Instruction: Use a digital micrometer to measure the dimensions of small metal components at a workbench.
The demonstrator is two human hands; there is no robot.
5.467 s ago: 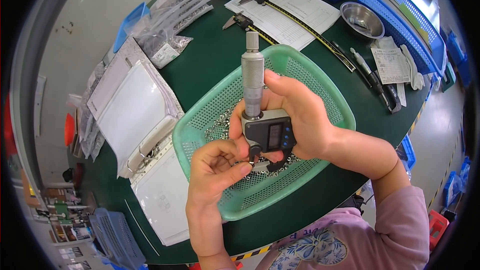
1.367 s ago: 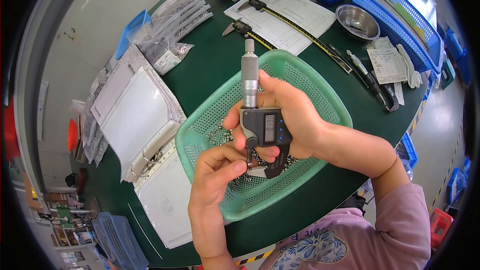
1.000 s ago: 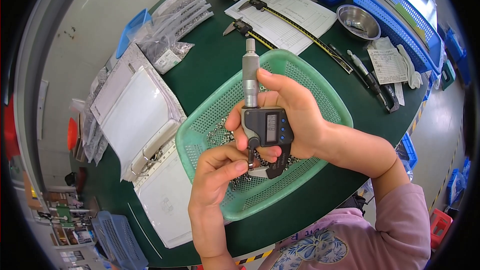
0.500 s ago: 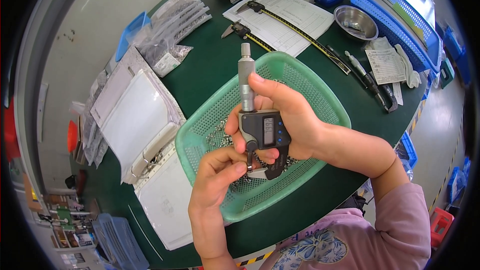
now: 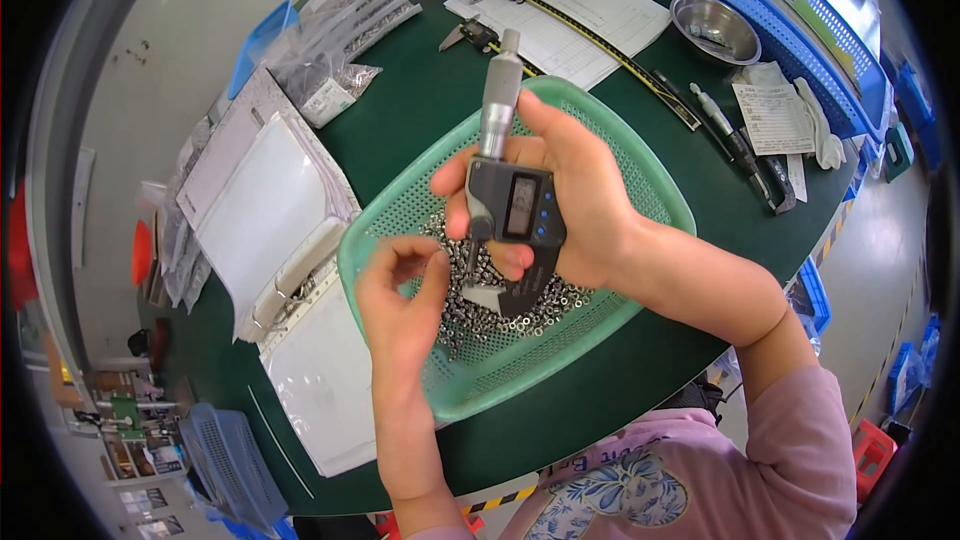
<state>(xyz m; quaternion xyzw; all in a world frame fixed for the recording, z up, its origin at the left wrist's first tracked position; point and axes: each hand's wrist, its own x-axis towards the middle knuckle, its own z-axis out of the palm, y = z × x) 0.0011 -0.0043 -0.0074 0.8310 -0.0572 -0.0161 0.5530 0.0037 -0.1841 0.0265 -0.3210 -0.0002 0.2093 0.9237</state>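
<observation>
In my right hand (image 5: pixel 590 195) is a digital outside micrometer (image 5: pixel 516 202), its silver thimble tilted up and its frame pointing down. My fingers wrap round its dark body, with the thumb by the thimble. Between the measuring faces, I see no part. My left hand (image 5: pixel 402 290) is just left of the frame, thumb and forefinger curled into a pinch; whether a small part sits between them is hidden. Below both hands is a green perforated basket (image 5: pixel 640 175), with many small shiny metal ring- or nut-like parts (image 5: pixel 545 318) on its bottom.
An open ring binder (image 5: pixel 262 200) lies left of the basket, with bagged parts (image 5: pixel 350 15) beyond it. Calipers (image 5: pixel 590 35) rest on paper sheets at the back. A metal bowl (image 5: pixel 715 28), another micrometer (image 5: pixel 735 145) and a blue basket (image 5: pixel 800 35) are at right.
My left hand has come away from the micrometer's measuring faces, moving left and up. My right hand has lifted the micrometer slightly up and tilted it.
</observation>
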